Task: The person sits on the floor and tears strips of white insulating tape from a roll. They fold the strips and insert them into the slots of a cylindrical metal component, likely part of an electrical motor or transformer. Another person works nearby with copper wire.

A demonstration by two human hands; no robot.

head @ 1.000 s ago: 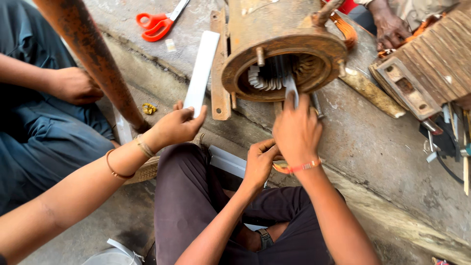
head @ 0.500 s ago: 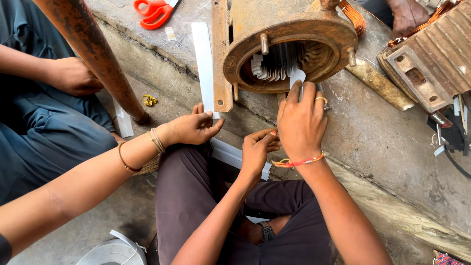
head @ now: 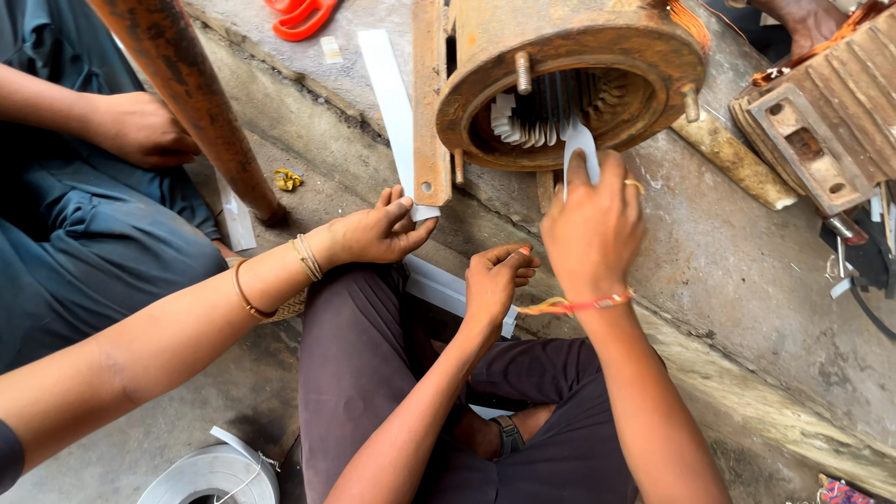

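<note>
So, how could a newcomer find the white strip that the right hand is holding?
Find the rusty round motor shell on the concrete ledge. At its open front, the right hand pushes one white strip inside. It alone is pinched by fingers; the other strips sit loose within.

1. No package, sign or screen appears in the view.
2. Possible label: a small pale rectangular tag (head: 330,49) lies flat on the concrete ledge (head: 747,271), just beside the orange-handled scissors (head: 301,16) near the top edge; it is cream with a faint yellowish mark, too small to tell further.
</note>
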